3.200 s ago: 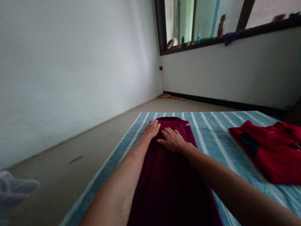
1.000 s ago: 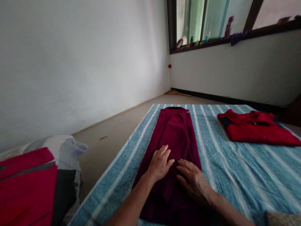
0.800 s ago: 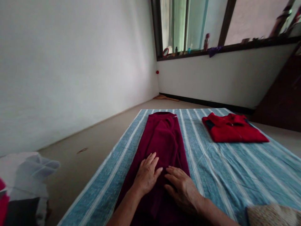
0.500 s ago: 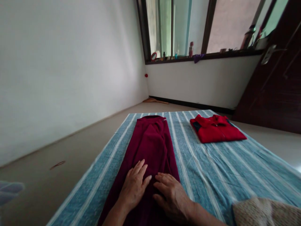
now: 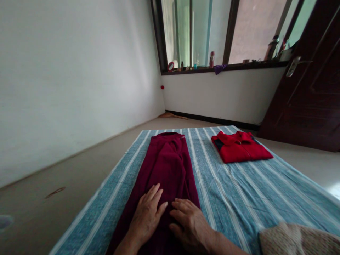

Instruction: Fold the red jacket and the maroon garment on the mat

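Note:
A pair of maroon trousers (image 5: 167,163) lies lengthwise on a blue-and-white striped cloth (image 5: 209,191), its waistband at the far end. Flat on the trousers rests my left hand (image 5: 148,209), fingers stretched forward and thumb apart. Close beside it, my right hand (image 5: 190,219) also lies on the fabric, its fingers extended and slightly bent, pointing left. Neither hand grips anything. The near part of the trousers is hidden by my hands and forearms and runs out at the bottom edge. A few lengthwise creases show along the right side of the trousers.
A folded red jacket (image 5: 241,147) lies at the far right of the cloth. Beige knitted fabric (image 5: 294,239) shows at the lower right. Beyond are a white wall (image 5: 79,78), a dark door (image 5: 302,109) and a windowsill (image 5: 196,70) with several bottles.
The view has shifted slightly, so the surroundings appear a little further left and lower. Both hands remain flat on the trousers in nearly the same spots.

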A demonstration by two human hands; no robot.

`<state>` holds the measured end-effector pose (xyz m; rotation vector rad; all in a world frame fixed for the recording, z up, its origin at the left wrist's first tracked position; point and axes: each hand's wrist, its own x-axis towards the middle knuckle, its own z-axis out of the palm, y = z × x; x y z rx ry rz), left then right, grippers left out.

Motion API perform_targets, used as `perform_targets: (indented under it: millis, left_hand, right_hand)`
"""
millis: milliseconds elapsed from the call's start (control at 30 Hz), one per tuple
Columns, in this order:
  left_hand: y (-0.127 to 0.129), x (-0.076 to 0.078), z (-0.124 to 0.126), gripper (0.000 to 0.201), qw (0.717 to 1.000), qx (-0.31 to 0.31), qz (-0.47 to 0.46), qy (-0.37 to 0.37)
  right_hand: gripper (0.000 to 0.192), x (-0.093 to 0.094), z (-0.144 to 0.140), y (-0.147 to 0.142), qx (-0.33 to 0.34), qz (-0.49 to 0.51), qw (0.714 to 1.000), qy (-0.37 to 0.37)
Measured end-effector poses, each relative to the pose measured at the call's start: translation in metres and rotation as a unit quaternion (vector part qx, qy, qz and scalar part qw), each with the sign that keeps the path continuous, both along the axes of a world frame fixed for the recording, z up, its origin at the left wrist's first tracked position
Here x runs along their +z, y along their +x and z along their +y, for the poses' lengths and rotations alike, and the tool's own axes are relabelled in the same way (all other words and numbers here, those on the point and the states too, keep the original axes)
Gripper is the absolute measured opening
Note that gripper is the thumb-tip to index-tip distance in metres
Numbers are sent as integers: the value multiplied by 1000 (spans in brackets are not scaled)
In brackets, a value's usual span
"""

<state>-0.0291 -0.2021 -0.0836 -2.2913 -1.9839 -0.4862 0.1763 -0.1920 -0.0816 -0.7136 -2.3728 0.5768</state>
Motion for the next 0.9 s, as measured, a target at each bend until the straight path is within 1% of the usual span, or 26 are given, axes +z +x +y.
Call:
perform_targets:
  millis: [133, 367, 633, 767, 900]
  left_hand:
    - [0, -1, 0, 45, 1000, 2, -6, 0]
    - [4, -1, -5, 40, 1000, 9, -16, -1]
    - [11, 6, -10, 40, 999, 24, -22, -34]
    - [13, 9, -10, 41, 998, 30, -15, -47]
    - [14, 8, -10, 41, 998, 29, -16, -47]
  right_hand:
    - [19, 0, 0, 0, 1, 3, 1000, 3]
    - [21, 11, -4, 4, 8, -22, 1000, -7]
    - [24, 2, -4, 5, 3, -6, 1000, 19]
    - [25, 2, -5, 5, 1, -14, 1000, 5]
    - [25, 5, -6, 5, 1, -25, 1000, -4]
